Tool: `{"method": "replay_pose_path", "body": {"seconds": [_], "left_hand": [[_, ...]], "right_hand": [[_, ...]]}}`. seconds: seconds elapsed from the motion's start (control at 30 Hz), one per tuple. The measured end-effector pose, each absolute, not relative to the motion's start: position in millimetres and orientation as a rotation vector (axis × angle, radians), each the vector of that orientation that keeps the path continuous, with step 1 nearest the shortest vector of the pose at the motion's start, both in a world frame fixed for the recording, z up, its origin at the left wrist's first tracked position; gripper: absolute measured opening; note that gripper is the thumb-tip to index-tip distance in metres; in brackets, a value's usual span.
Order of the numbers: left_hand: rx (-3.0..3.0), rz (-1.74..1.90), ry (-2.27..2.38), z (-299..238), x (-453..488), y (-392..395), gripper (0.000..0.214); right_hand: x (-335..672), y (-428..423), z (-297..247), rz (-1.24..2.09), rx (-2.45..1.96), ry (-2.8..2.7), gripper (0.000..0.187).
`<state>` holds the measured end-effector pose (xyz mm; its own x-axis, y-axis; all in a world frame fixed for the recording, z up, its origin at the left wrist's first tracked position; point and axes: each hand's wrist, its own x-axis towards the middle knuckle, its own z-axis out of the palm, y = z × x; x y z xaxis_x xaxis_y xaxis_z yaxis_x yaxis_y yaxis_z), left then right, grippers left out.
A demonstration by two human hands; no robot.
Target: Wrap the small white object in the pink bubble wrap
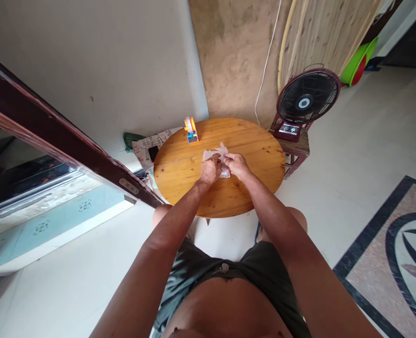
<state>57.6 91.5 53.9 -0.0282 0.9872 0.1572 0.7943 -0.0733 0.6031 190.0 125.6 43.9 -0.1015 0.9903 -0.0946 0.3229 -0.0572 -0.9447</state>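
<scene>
A crumpled piece of bubble wrap (pixel 223 151), whitish and see-through, lies over the middle of the round wooden table (pixel 253 141). My left hand (pixel 211 168) has its fingers curled on the wrap's left part. From the right, my right hand (pixel 236 164) pinches the wrap between thumb and fingers, close to the left hand. Whether anything is wrapped inside cannot be made out. Toward the table's back edge stands an orange and blue tape dispenser (pixel 191 130), apart from both hands.
Right of the table, a dark red fan (pixel 308 101) stands on a wooden stool (pixel 301 145). A dark phone (pixel 153 153) lies on a printed sack (pixel 144 149) at the left. A white cord (pixel 268 54) hangs along the wall behind. A dark door frame (pixel 70 136) slants in at left.
</scene>
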Motion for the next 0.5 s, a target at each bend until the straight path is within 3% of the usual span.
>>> {"method": "replay_pose_path", "body": {"seconds": [0.17, 0.3, 0.5], "left_hand": [[1.905, 0.812, 1.846, 56, 58, 89, 0.044], [1.860, 0.856, 1.770, 53, 56, 89, 0.047], [1.743, 0.965, 1.649, 43, 55, 94, 0.048]], "right_hand": [[195, 129, 28, 1.004, -1.391, -1.726, 0.037], [195, 120, 29, 0.643, -1.391, -1.968, 0.023], [196, 105, 28, 0.191, -1.348, -2.139, 0.023]]}}
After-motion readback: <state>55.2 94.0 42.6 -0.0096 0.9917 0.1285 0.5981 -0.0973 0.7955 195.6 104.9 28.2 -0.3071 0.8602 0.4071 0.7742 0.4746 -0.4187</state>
